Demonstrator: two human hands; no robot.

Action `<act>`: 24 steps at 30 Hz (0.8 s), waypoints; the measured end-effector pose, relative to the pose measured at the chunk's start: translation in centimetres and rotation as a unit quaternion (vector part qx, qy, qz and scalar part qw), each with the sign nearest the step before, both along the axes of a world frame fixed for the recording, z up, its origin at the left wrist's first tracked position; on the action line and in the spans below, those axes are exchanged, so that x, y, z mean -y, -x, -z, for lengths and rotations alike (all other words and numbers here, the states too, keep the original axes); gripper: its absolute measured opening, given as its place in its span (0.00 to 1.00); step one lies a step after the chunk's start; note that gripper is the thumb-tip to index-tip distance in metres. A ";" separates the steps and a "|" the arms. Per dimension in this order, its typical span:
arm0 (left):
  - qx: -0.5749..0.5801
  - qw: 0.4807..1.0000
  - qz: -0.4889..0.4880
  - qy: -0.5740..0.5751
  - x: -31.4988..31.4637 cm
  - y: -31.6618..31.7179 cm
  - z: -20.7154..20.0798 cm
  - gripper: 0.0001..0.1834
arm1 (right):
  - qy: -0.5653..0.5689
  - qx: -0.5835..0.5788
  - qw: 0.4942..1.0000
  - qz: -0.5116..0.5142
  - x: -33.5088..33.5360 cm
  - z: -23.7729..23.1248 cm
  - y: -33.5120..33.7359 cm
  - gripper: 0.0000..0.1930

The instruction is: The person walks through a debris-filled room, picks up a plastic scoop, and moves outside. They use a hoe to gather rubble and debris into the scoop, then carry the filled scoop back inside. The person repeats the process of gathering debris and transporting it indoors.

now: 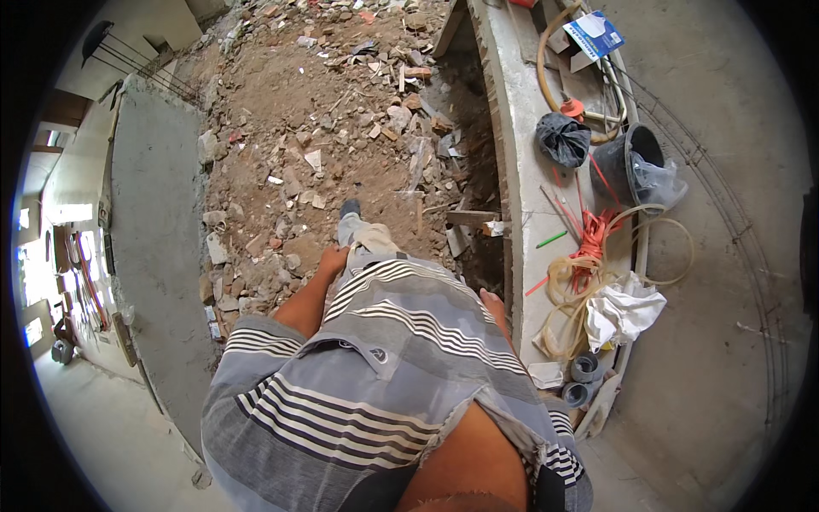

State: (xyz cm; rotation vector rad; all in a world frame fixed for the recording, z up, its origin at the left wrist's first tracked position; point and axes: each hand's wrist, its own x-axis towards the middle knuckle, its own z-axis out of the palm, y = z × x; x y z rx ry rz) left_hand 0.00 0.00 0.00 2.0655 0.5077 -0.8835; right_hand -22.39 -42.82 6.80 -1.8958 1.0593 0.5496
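My left hand (333,258) hangs beside the light trousers (370,237), apparently touching the cloth at the thigh. Its fingers are too small and turned away to read. On the other side, my right hand (492,302) shows only in part past the edge of the striped grey shirt (401,328). The shirt hides the rest of it, and no object is visible in it. One dark shoe (350,207) stands on the rubble-strewn earth (333,154) ahead.
On the concrete ledge (522,128) at right lie a black bucket (612,169), black plastic bag (563,140), red cord (591,239), coiled clear hose (559,316), white sack (623,309) and grey pipe fittings (583,369). A grey plastered wall (158,222) runs along the left.
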 end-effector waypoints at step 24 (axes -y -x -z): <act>0.036 0.938 0.341 0.051 -1.3 -10.6 -5.2 0.19 | -0.018 0.070 0.939 0.337 -6.6 8.4 3.6 0.28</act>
